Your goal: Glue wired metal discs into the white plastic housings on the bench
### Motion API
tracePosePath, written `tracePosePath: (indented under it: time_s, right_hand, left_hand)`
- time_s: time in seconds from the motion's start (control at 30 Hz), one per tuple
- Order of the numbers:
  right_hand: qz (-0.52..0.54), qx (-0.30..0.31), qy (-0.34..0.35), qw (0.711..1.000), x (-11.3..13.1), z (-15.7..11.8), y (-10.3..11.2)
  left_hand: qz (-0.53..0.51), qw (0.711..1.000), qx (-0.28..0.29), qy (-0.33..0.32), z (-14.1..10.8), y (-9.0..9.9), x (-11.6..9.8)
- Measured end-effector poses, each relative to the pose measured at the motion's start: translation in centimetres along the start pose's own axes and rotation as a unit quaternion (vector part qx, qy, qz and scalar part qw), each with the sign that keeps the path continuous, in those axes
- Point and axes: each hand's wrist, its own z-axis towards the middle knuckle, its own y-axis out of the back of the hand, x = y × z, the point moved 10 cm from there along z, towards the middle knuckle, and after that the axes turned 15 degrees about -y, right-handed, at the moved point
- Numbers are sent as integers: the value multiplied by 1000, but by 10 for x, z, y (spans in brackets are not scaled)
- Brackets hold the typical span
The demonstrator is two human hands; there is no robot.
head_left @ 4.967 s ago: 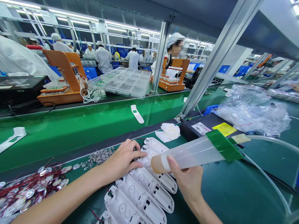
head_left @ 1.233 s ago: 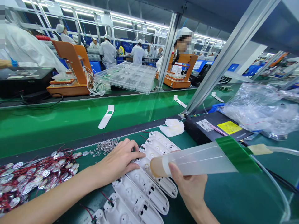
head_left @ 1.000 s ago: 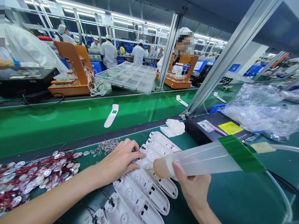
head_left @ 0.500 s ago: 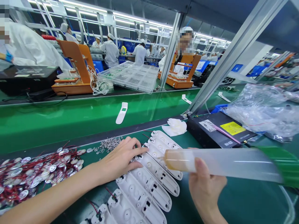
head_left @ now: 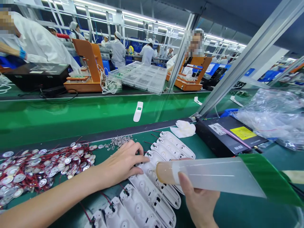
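A row of white plastic housings, hollow side up with red wires at their upper ends, lies slantwise on the green table. My left hand rests at the upper end of one housing, thumb and fingers closed round that end. In my right hand is a large translucent dispensing syringe, with an amber-coloured front part and green tape at the back. It is held nearly level, its nozzle pointing left, just over the housing at my left hand. Whether the tip touches cannot be made out.
Metal discs with red wires are heaped at left, beside small screws. Crumpled white tissue and a black box sit behind. Beyond runs a green conveyor belt carrying a white cover. Co-workers stand further back.
The syringe in my right hand has moved left and slightly down, nearer my left hand. My left hand stays at the housing's end. The background has shifted right in view.
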Motion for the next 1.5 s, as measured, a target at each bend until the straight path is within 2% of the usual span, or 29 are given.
tracePosePath:
  time_s: [0.2,0.4,0.6,0.77,0.83,0.93,1.07,1.13,1.3,1.5]
  right_hand:
    - [3,-50,9,999,-9,-3,5]
    - [23,-60,-91,994,-25,-5,3]
    - [32,-49,-71,996,-29,-5,2]
    - [59,-56,-173,981,-30,-8,1]
    - [59,-56,-186,979,-24,-9,1]
    - [36,-54,-173,983,-17,-8,2]
    - [34,-58,-173,983,-22,-6,5]
    - [25,-67,-148,986,-23,-5,7]
    - [-20,-62,-35,997,-22,-3,9]
    - [-15,-43,3,999,-13,-1,3]
  left_hand:
    - [1,1000,-15,-5,2,0,0]
    - [0,1000,-16,-9,1,-1,0]
    - [-13,1000,-10,-2,0,-1,0]
    - [-12,1000,-14,0,1,0,1]
    - [-11,1000,-14,-1,1,0,1]
    - [-14,1000,-9,-6,0,-1,1]
    - [-22,1000,-3,-2,0,-2,2]
    - [-24,1000,-1,0,0,-2,2]
    - [-14,1000,-16,4,0,1,1]
    - [-17,1000,-10,3,1,0,0]
